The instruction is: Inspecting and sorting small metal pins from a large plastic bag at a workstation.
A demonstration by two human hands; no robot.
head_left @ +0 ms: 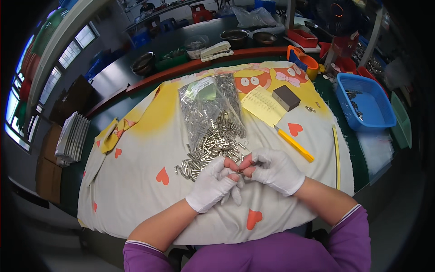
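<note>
My left hand (pixel 215 185) and my right hand (pixel 274 171) meet just in front of the heap, both in white gloves with bare thumb and fingertips. Their fingertips pinch together on a small metal part (pixel 240 171), mostly hidden by the fingers. Beyond them a pile of small silvery metal parts (pixel 212 148) spills out of a clear plastic bag (pixel 195 113) onto the patterned cloth (pixel 136 190). The bag's far end still holds many such parts. A few more metal parts (pixel 311 109) lie apart, near a dark grey block (pixel 286 98).
A yellow paper note (pixel 263 106) and a yellow utility knife (pixel 295 144) lie right of the pile. Farther right are a yellow strip (pixel 336 156) and a blue basket (pixel 367 106) with metal parts. A stapler (pixel 216 51) and metal bowls (pixel 234 38) stand at the back; stacked white sheets (pixel 72 138) sit left.
</note>
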